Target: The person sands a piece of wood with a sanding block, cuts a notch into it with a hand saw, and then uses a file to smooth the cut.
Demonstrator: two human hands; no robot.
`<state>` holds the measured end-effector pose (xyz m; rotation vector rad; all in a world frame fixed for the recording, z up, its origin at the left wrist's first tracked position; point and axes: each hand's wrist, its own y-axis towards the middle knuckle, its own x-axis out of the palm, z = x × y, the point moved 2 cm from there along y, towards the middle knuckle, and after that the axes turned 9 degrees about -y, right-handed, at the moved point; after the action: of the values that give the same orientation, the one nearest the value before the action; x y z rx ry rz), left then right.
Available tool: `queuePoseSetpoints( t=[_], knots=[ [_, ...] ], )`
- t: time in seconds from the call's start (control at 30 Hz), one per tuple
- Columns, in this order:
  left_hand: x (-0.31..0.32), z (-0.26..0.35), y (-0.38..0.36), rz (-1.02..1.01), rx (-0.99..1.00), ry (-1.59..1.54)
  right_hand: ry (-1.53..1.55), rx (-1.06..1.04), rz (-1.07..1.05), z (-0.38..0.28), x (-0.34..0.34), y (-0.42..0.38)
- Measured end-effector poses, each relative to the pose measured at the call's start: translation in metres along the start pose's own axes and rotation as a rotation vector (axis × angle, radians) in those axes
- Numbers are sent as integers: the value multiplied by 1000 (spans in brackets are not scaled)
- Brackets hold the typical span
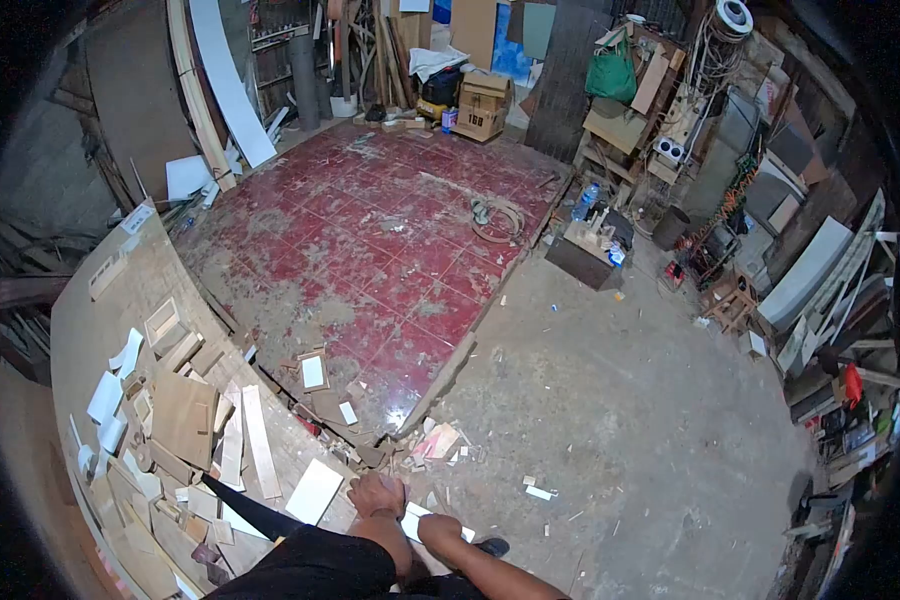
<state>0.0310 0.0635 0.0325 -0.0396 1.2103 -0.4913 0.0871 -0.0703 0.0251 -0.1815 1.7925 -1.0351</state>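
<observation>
My left hand (377, 494) is at the bench's near edge, back of the hand up and fingers curled; what they hold, if anything, is hidden. A white flat board (314, 491) lies just left of it on the bench. My right hand (440, 531) is closed on a narrow white strip (411, 520), which shows on both sides of the fist. Left of my dark clothing, a black tapered piece (245, 508) lies across the bench, its narrow end pointing away from me.
The wooden bench (110, 300) on the left carries a brown cardboard piece (184, 420), a long pale slat (261, 442) and several offcuts. Ahead is a dusty red tiled floor (370, 250) with a raised edge. A dark box (580, 262) with a bottle (586, 200) near it stands right of that edge.
</observation>
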Motion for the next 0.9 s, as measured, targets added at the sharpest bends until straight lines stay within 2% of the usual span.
queuePoseSetpoints(
  t=[0.1,0.2,0.3,0.37,0.53,0.63,0.77,0.9],
  knots=[
    [3,-1,-4,-16,-1,-15,46,38,-11,5,1,-17],
    [3,-1,2,2,-15,-9,-60,-22,-116,17,-23,-47],
    [-7,4,-2,-27,-25,1,-32,-10,-32,16,-11,-40],
    [-8,10,-3,-60,-28,-19,-61,79,-8,4,17,-2],
    [-5,7,-3,-20,-43,-12,60,-23,46,8,3,-1],
    [-7,7,-1,-38,-52,-27,-22,-126,-12,21,1,-28],
    [-4,3,-2,-48,-39,-19,-79,-9,-100,9,-18,-44],
    [1,2,-2,-23,-12,17,-84,-3,-89,-3,-6,5]
  ],
)
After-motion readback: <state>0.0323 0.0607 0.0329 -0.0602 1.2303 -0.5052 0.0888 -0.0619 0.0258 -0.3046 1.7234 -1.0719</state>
